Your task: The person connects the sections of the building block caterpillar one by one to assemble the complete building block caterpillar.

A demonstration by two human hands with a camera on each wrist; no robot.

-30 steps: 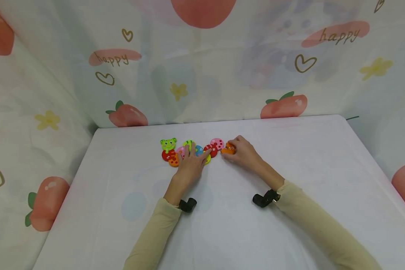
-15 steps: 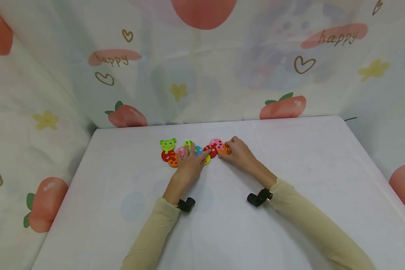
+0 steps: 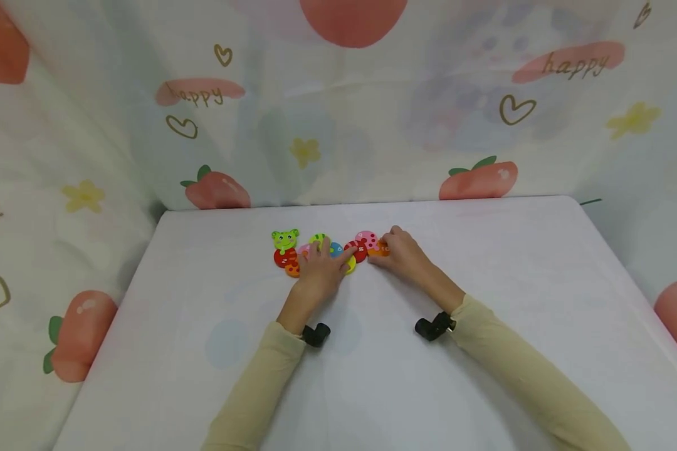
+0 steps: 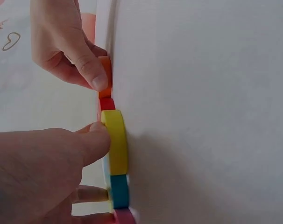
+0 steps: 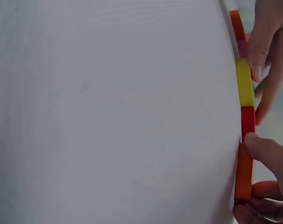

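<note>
A row of numbered caterpillar puzzle pieces lies on the white table, beginning at the left with a green smiling head (image 3: 284, 239) and a red piece (image 3: 284, 258). My left hand (image 3: 318, 275) rests over the middle with fingers spread, hiding parts of several pieces; its thumb touches the yellow piece (image 4: 116, 142). At the right end, my right hand (image 3: 406, 254) pinches the orange piece (image 3: 377, 250) between thumb and fingers. That piece sits against the pink spotted piece (image 3: 365, 238) and, in the right wrist view, meets the red piece (image 5: 247, 122).
The white cloth table (image 3: 350, 376) spreads around the row. A printed curtain (image 3: 372, 125) hangs behind the table's far edge and at the sides. A black wrist camera (image 3: 316, 335) sits on my left wrist, another black camera (image 3: 433, 326) on the right.
My right hand has moved a little left, bringing the orange piece from a small gap up against the pink and red pieces. The left hand stays in place on the row.
</note>
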